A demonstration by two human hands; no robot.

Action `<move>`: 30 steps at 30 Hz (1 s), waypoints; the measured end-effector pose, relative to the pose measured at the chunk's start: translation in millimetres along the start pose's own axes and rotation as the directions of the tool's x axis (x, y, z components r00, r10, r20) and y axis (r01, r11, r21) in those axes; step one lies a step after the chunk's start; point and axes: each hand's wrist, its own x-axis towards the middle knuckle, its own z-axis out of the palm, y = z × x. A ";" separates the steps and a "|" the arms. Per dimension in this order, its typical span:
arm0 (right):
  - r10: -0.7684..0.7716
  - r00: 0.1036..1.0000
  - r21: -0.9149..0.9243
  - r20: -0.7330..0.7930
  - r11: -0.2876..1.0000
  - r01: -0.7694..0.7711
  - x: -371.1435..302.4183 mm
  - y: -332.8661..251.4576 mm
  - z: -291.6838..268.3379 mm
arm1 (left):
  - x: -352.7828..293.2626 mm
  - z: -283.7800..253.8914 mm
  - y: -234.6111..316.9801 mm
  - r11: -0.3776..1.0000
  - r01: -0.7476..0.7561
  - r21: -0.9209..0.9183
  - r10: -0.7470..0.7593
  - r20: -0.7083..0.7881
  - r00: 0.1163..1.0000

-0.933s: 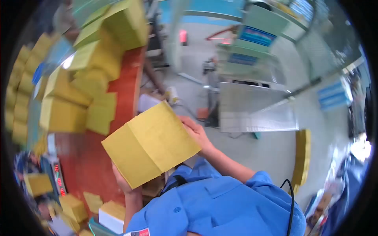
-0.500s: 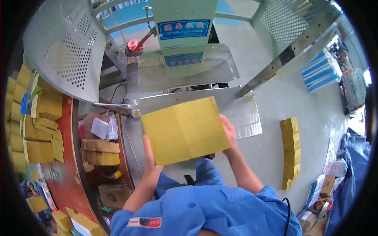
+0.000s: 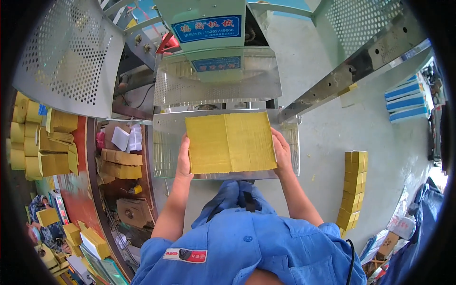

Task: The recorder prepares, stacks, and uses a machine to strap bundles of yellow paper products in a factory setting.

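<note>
Between my two hands is a flat yellow-brown cardboard stack (image 3: 231, 143), creased down its middle. My left hand (image 3: 184, 156) is closed on its left edge, and my right hand (image 3: 282, 151) grips the right edge. The stack is over the bare metal work plate (image 3: 167, 124) of the machine; whether it touches the plate I cannot tell. Behind the plate rises a sloping, see-through guard (image 3: 216, 85), and the green machine body (image 3: 202, 14) with a blue label stands beyond it.
Perforated metal panels (image 3: 71, 61) flank the machine. At left, a red-topped bench (image 3: 78, 190) stands beside stacked yellow cartons (image 3: 54, 161); a shelf holds folded cardboard (image 3: 121, 164). A row of yellow boxes (image 3: 353, 187) lies on the right floor. Another person (image 3: 42, 209) is at far left.
The cardboard stack has turned level from its tilt, held in both hands throughout. It now lies more squarely over the metal plate, which appears closer to me.
</note>
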 end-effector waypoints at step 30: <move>-0.046 0.995 0.219 0.091 0.975 0.025 87.4 -34.9 21.0 | 111.1 75.9 27.8 0.989 -0.137 0.061 0.137 0.004 0.991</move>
